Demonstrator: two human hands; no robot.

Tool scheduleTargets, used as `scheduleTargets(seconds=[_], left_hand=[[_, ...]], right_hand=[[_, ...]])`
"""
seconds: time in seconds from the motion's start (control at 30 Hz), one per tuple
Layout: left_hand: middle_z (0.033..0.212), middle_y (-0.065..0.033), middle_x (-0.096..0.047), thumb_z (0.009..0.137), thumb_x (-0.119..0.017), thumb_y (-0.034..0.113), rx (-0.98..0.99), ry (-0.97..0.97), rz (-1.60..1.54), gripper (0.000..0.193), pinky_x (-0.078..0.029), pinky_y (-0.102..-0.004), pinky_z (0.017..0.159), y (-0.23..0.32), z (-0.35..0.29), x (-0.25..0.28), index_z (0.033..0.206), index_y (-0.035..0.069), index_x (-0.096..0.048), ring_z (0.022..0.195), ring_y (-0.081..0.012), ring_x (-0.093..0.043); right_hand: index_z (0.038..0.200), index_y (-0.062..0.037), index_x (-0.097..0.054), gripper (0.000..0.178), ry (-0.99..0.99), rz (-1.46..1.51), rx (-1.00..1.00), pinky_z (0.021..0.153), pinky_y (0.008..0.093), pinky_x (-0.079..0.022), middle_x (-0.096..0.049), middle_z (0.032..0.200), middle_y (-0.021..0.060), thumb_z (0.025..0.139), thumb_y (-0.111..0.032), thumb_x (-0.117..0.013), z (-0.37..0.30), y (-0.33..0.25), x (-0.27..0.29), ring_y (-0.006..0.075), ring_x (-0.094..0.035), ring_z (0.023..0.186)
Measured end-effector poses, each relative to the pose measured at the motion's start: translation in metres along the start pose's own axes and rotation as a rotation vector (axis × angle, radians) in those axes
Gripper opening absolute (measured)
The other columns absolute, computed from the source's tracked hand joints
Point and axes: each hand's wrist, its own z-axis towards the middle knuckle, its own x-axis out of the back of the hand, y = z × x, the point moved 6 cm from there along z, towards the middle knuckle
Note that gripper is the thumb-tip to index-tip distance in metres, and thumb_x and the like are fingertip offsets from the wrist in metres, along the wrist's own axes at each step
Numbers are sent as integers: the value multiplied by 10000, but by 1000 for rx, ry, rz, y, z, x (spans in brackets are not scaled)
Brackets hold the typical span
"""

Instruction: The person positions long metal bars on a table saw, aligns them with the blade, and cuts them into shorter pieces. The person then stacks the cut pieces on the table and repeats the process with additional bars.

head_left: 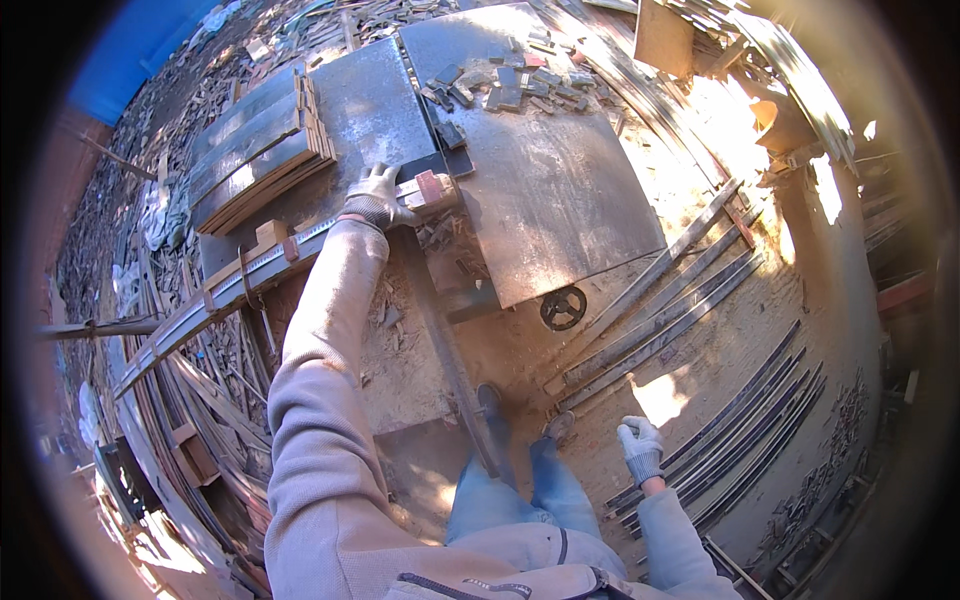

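My left hand (374, 196), in a pale knit glove, lies with fingers spread on the metal saw table (365, 110), at the end of a long rail with a measuring scale (240, 283). Just right of its fingers are a dark board piece (425, 166) and a reddish block (432, 187). A long narrow strip (440, 345) runs from below this hand down toward my legs. My right hand (641, 447), also gloved, hangs low at my right side with fingers curled and nothing visible in them.
Stacked boards (262, 150) lie left on the table. Dark offcuts (505, 88) are scattered over its far right part. A black handwheel (563, 308) sits below the table edge. Long strips (735, 440) lie on the dusty ground at right; scrap wood (215, 430) heaps at left.
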Motion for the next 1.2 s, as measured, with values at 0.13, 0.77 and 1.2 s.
scheduleTargets(seconds=[0.13, 0.77, 1.2], left_hand=[[1556, -187, -491, 477, -968, 581, 25, 34, 11, 1334, -440, -522, 1227, -2, 0, -4, 1608, 79, -471, 1470, -440, -434], [847, -98, -622, 899, -777, 16, -611, 316, -491, 130, -511, -438, 743, 169, -170, 42, 965, 77, -685, 801, -318, -616], [1105, -137, -736, 797, -928, 264, -834, -317, -557, 507, -542, -465, 975, 573, -454, -245, 1252, 129, -751, 1075, -363, -668]], right_hand=[[1183, -13, -761, 324, -12, -26, 3, 861, 371, -627, -815, 1018, 153, 950, -236, -791, -51, 20, 15, 229, -789, 931], [1450, -41, -605, 640, 340, 6, 736, 1042, 451, -585, -708, 1369, 191, 967, -417, -794, -78, -202, 81, 362, -731, 1191], [1038, -39, -745, 283, -583, 575, -103, 515, 295, -545, -754, 831, 91, 951, -293, -832, -110, 217, 184, 133, -692, 591]])
